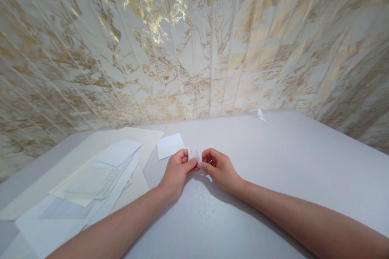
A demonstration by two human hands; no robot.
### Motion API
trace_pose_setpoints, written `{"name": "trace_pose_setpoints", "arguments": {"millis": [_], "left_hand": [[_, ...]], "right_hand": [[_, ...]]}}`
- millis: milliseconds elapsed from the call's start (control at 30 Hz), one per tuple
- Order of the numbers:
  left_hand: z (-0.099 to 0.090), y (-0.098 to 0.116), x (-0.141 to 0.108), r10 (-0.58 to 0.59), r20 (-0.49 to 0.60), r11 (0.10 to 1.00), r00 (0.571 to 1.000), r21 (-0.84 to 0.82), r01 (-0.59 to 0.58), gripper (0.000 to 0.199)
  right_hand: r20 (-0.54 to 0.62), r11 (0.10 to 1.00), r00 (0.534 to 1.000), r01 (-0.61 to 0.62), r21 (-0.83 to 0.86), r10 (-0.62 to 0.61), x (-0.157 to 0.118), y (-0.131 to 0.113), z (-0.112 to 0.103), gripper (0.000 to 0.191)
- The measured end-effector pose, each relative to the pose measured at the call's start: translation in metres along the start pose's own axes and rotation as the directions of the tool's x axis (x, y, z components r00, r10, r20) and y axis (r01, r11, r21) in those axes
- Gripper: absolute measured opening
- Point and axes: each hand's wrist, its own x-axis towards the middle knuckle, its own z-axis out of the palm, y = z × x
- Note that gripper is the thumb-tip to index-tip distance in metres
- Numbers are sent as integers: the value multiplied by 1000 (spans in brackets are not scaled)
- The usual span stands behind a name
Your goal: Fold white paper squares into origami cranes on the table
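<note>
Between my two hands, just above the white table, is a small folded white paper [193,153] with pointed tips sticking up. My left hand [178,168] pinches it with the thumb across its lower front. From the other side my right hand [221,168] grips its right edge between thumb and bent fingers. The fingers behind the paper are partly hidden. A flat white paper square [170,146] lies on the table just beyond my left hand.
On the left, loose sheets and a printed page [91,180] lie overlapping on the white table [273,162]. A small folded paper figure [260,116] stands near the back edge. Gold-patterned curtain [194,48] hangs behind the table.
</note>
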Motion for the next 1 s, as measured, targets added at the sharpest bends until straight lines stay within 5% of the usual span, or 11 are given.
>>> {"name": "trace_pose_setpoints", "arguments": {"millis": [600, 767, 1000], "left_hand": [[-4, 3, 1, -40, -13, 981, 999, 190, 42, 23], [-1, 6, 5, -53, -4, 975, 999, 214, 53, 21], [6, 5, 19, 79, -29, 952, 996, 300, -67, 24]], "right_hand": [[-47, 1000, 999, 10, 7, -10, 3, 1, -4, 9], [36, 994, 997, -65, 86, 62, 11, -6, -7, 10], [-33, 996, 998, -59, 70, 62, 24, 4, -2, 13]]}}
